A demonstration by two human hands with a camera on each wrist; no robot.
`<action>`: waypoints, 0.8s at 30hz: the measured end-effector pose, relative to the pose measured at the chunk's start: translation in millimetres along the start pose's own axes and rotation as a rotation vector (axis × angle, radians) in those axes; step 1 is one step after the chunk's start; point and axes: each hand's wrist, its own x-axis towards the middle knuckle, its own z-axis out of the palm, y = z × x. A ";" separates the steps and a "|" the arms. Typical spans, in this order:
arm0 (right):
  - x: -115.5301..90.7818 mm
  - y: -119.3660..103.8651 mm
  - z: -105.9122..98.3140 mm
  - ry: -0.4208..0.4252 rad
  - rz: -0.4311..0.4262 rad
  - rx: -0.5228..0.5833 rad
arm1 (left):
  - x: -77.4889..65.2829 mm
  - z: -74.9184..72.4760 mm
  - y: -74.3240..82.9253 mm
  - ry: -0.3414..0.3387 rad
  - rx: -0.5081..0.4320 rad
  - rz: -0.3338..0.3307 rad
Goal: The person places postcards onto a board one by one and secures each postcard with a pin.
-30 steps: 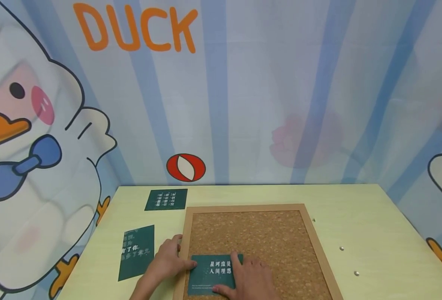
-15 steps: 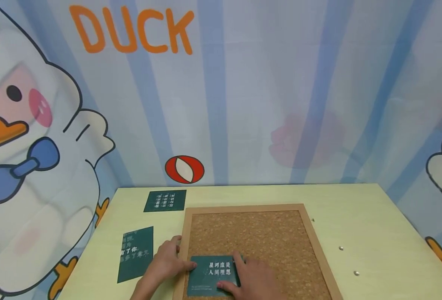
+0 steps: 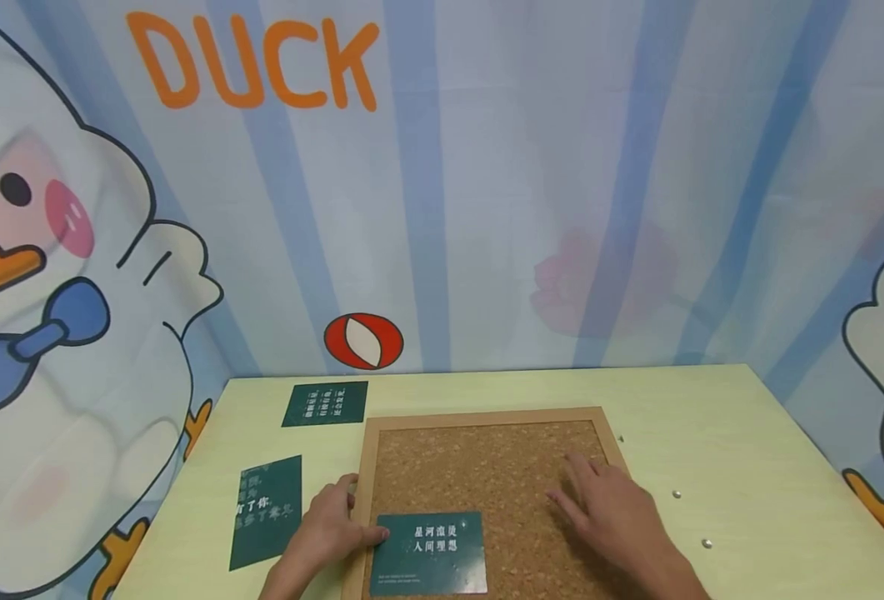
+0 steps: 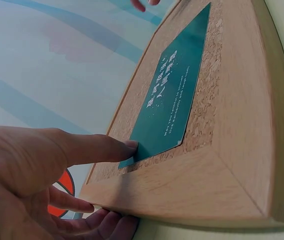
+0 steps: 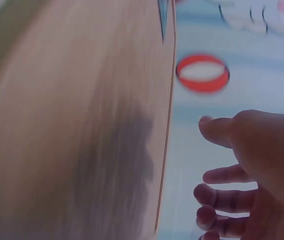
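Note:
A dark green card [image 3: 430,567] with white printed characters lies flat on the near left part of a cork board [image 3: 456,467] with a wooden frame. My left hand [image 3: 325,529] holds the board's left side, its thumb reaching over the frame onto the card's left edge. In the left wrist view the thumb [image 4: 102,149] presses close to the card's corner, while the other fingers [image 4: 94,225] bend along the frame's outer side. My right hand [image 3: 614,508] hovers over the board's right side, fingers loosely bent and holding nothing. Its shadow falls across the board.
Two more green cards lie left of the board, one [image 3: 265,512] nearer and one [image 3: 325,403] at the back. Right of the frame, several small metal tacks [image 3: 677,494] rest on the pale table [image 3: 756,467]. A duck-print curtain [image 3: 486,208] hangs behind.
My right hand has let go of the card's right side and moved right across the board. The left hand keeps its place on the frame and card. The view has shifted slightly.

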 end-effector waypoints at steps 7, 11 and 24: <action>-15.8 69.2 -14.3 0.002 0.099 -0.026 | 0.1 0.0 3.0 0.014 -0.002 0.012; -25.4 99.5 -12.9 -0.031 0.141 -0.023 | -0.3 -0.3 3.0 0.012 -0.001 0.010; -25.7 126.6 3.2 -0.114 0.121 0.028 | -2.0 2.0 -3.0 0.019 -0.024 0.045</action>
